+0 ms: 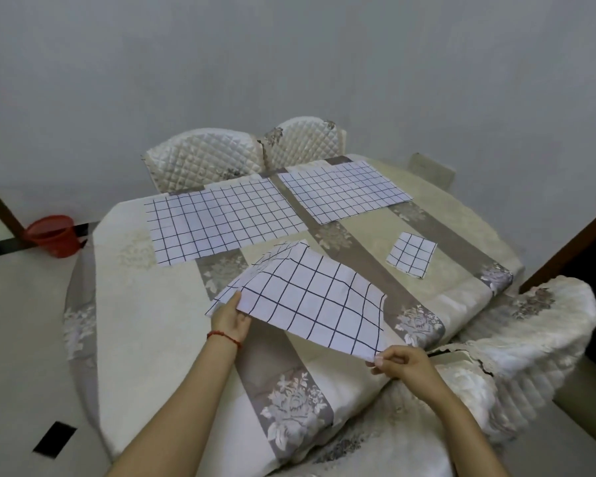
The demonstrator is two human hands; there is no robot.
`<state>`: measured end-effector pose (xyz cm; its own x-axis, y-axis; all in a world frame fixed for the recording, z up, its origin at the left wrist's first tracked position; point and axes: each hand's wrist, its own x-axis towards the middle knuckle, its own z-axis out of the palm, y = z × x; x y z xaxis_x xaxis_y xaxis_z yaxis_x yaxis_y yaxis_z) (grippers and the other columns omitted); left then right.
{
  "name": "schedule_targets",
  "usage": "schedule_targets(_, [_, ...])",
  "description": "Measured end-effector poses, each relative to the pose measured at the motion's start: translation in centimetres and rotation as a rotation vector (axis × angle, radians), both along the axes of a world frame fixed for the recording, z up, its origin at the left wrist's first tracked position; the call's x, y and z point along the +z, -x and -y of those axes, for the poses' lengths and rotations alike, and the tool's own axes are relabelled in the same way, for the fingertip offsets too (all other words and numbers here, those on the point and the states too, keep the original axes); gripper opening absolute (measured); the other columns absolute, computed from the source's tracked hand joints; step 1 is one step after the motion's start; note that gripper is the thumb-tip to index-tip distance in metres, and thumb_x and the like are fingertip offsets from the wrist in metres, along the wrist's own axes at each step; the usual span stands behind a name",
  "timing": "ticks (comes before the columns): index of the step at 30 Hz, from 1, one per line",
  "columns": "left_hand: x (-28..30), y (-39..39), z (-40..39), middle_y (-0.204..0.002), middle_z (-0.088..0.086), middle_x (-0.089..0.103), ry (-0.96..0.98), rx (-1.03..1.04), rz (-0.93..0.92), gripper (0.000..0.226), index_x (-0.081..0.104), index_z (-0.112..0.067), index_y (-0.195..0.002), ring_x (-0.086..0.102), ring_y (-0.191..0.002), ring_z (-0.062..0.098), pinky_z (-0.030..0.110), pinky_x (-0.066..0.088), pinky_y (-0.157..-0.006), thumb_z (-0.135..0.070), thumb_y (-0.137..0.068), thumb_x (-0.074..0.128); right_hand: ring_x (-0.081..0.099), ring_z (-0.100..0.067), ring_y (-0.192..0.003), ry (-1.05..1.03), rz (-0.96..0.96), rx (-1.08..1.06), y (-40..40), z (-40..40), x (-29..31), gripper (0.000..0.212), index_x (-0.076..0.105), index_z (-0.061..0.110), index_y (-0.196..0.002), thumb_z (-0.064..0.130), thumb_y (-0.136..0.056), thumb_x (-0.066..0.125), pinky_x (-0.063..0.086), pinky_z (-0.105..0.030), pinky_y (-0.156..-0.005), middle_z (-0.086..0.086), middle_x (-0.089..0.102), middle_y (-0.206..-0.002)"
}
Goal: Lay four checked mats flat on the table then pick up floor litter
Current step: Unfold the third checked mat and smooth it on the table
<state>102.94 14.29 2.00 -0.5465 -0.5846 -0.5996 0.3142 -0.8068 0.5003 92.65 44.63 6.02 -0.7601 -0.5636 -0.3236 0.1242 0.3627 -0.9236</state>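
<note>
Standing on the floor left of the table [145,332], a red bucket [53,235] faces away, so its contents cannot be told. Head view: two checked mats lie flat at the far side, the left mat [221,222] and the right mat [341,191], just beside each other. A folded mat [412,254] lies near the right edge. A third mat [310,304] is raised above the table, partly unfolded. The left hand [229,320] grips its near-left corner; the right hand [401,364] pinches its near-right corner. Both hands are well apart.
</note>
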Motion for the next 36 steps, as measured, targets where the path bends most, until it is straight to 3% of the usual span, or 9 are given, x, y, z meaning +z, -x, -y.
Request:
schedule_targets(3, [-0.5,-3.1,-0.4,-0.091,0.009,0.069,-0.010,0.088,0.026,0.029,0.052,-0.001,-0.121,0.061,-0.078,0.018,0.031,0.059,-0.061,-0.005,-0.092,0.049,0.065,-0.013,-0.056,-0.032,-0.021,0.042,0.1,1.2,0.0,0.022,0.061,0.004,-0.064,-0.010,-0.081,0.061,0.042,-0.025,-0.062,-0.011,0.068,-0.071])
schedule_targets(8, [-1.9,-8.7,-3.2,-0.110,0.015,0.060,-0.059,0.176,0.138,0.031,0.052,0.002,-0.121,0.060,-0.079,0.019,0.027,0.058,-0.063,-0.002,-0.090,0.051,0.065,-0.024,-0.068,-0.110,-0.091,0.152,1.3,2.1,-0.3,0.018,0.064,0.005,-0.066,0.001,-0.083,0.064,0.042,-0.029,-0.065,-0.011,0.067,-0.069])
schedule_targets(13, [-3.3,-12.1,-7.3,-0.051,0.006,0.068,-0.102,0.198,0.265,0.006,0.057,-0.002,-0.089,0.065,-0.049,0.017,0.024,0.056,-0.044,0.001,-0.089,0.052,0.065,-0.026,-0.067,-0.172,-0.132,0.255,3.3,2.2,-1.3,0.023,0.064,0.009,-0.061,0.002,-0.083,0.064,0.043,-0.028,-0.061,-0.013,0.067,-0.071])
schedule_targets(17, [-4.2,-12.5,-10.5,-0.078,0.014,0.062,-0.160,0.265,0.247,0.011,0.056,-0.002,-0.081,0.057,-0.074,0.024,0.036,0.048,-0.096,0.001,-0.089,0.051,0.065,-0.015,-0.059,-0.225,-0.141,0.316,5.3,1.3,-2.5,0.024,0.063,0.010,-0.061,0.001,-0.083,0.064,0.044,-0.021,-0.057,-0.009,0.067,-0.070])
schedule_targets(20, [-4.5,-12.4,-12.2,-0.090,0.014,0.060,-0.195,0.294,0.250,0.009,0.057,-0.003,-0.084,0.057,-0.081,0.025,0.038,0.039,-0.106,-0.001,-0.090,0.051,0.064,-0.005,-0.048,-0.254,-0.135,0.335,6.9,0.6,-3.5,0.025,0.062,0.009,-0.061,-0.001,-0.084,0.063,0.045,-0.012,-0.049,-0.009,0.066,-0.069])
schedule_targets(26, [-4.8,-13.0,-13.7,-0.123,0.016,0.058,-0.243,0.365,0.348,0.009,0.057,-0.004,-0.083,0.058,-0.108,0.026,0.035,0.043,-0.102,-0.007,-0.090,0.054,0.060,-0.018,-0.059,-0.335,-0.130,0.314,8.9,-0.3,-5.2,0.028,0.061,0.012,-0.057,0.000,-0.083,0.064,0.041,-0.012,-0.047,-0.009,0.064,-0.066])
schedule_targets(30, [-5.0,-13.2,-12.4,-0.047,0.003,0.063,-0.185,0.424,0.409,0.015,0.056,-0.009,-0.075,0.055,-0.059,0.014,0.030,0.054,-0.079,-0.006,-0.090,0.055,0.062,-0.023,-0.062,-0.322,-0.017,0.204,9.5,0.9,-5.6,0.020,0.065,0.006,-0.069,0.015,-0.086,0.062,0.046,-0.024,-0.057,-0.014,0.067,-0.074])
schedule_targets(32, [-5.0,-13.5,-11.5,-0.064,0.003,0.065,-0.152,0.438,0.429,0.012,0.057,-0.011,-0.077,0.054,-0.067,0.014,0.034,0.053,-0.083,-0.008,-0.089,0.056,0.063,-0.027,-0.062,-0.306,0.066,0.106,9.9,1.8,-5.7,0.030,0.065,0.003,-0.076,0.029,-0.088,0.059,0.047,-0.027,-0.059,-0.016,0.068,-0.073])
schedule_targets(36, [-5.4,-14.5,-9.7,-0.090,0.007,0.063,-0.077,0.487,0.497,0.024,0.057,-0.009,-0.109,0.057,-0.069,0.017,0.032,0.059,-0.053,-0.010,-0.085,0.063,0.064,-0.029,-0.062,-0.400,0.004,0.121,10.2,3.3,-6.9,0.034,0.063,0.000,-0.084,0.034,-0.089,0.057,0.052,-0.039,-0.071,-0.016,0.067,-0.077])
